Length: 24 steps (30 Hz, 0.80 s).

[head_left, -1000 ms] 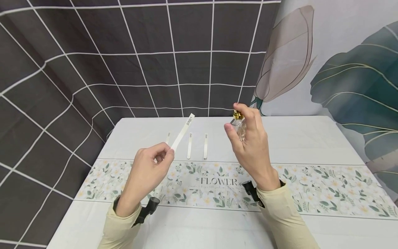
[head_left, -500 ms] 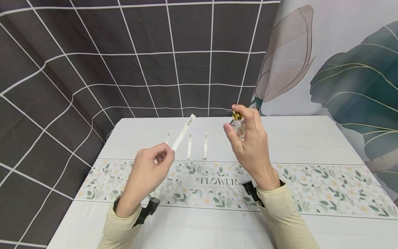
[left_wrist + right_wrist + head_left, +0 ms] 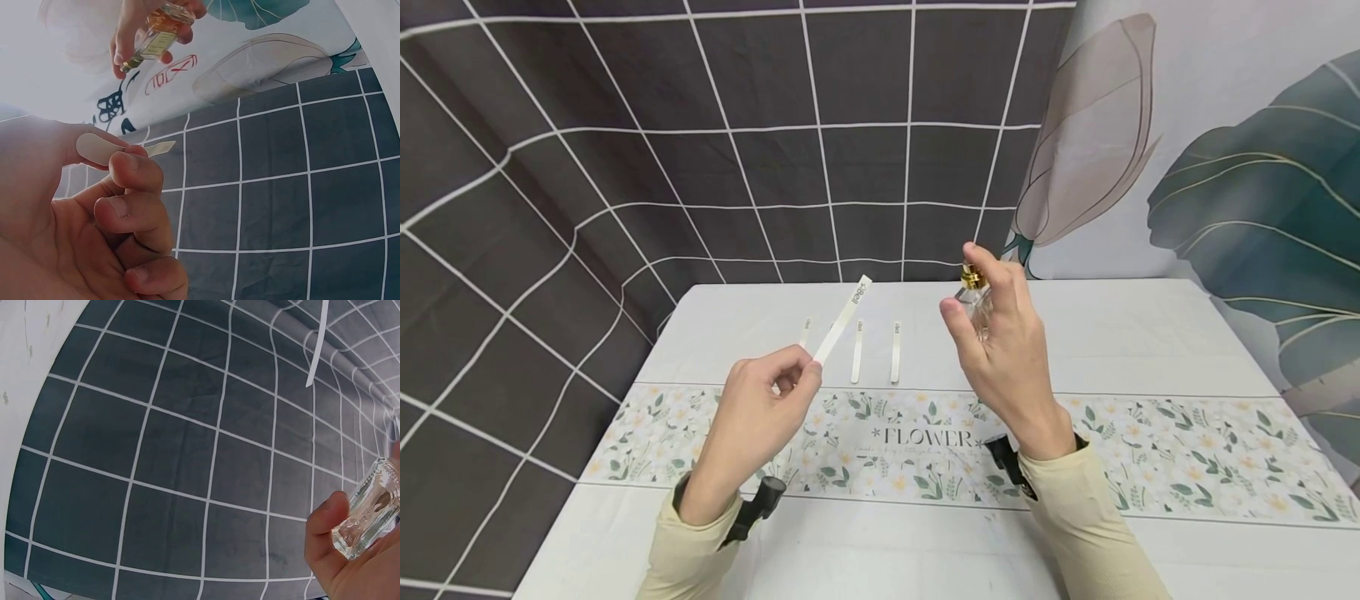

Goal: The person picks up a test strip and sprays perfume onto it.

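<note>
- In the head view, the left hand (image 3: 760, 417) pinches a white strip (image 3: 842, 321) between the thumb and the index finger; its other fingers are curled loosely.
- The strip is gripped close to its lower end. From these fingertips its free part rises toward one o'clock, with dark letters near the far tip.
- In the left wrist view, the rounded end of the strip comes out on the palm side of the pinch.
- The right hand (image 3: 1011, 358) grasps a glass bottle (image 3: 977, 315), which is at eleven o'clock from the middle of this hand.
- The right thumb is along the bottle's side; the index finger is above the gold top (image 3: 973, 276), at twelve o'clock. Whether it touches the top, one cannot tell.
- The bottle is at three o'clock from the strip's free tip, and apart from it.
- At two o'clock from the left hand, loose strips (image 3: 857, 352) lie on the white table (image 3: 880, 542).
</note>
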Motion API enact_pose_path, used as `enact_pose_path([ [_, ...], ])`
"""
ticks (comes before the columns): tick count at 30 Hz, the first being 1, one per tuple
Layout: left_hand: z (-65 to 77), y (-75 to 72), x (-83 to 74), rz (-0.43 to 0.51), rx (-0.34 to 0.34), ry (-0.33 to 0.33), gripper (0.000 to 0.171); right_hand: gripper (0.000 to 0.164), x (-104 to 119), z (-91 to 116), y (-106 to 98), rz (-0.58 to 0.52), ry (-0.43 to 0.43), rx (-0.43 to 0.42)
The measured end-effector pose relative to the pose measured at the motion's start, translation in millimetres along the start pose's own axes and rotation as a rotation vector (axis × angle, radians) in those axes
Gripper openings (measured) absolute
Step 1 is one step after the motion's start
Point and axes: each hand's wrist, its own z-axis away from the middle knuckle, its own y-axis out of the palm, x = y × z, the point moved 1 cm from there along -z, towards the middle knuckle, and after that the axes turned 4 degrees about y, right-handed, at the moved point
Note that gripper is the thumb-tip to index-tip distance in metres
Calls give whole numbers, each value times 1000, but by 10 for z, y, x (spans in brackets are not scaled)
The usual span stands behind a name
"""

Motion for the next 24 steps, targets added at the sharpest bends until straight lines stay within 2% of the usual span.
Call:
enact_pose_path([
  [9, -3, 2, 5, -5, 4, 1, 27, 47, 5, -6, -5, -34, 3, -5],
  [16, -1, 1, 2, -7, 0, 10, 28, 46, 9, 1, -6, -87, 19, -40],
  [24, 4, -2, -1, -7, -2, 7, 27, 44, 28, 1, -14, -96, 21, -61],
])
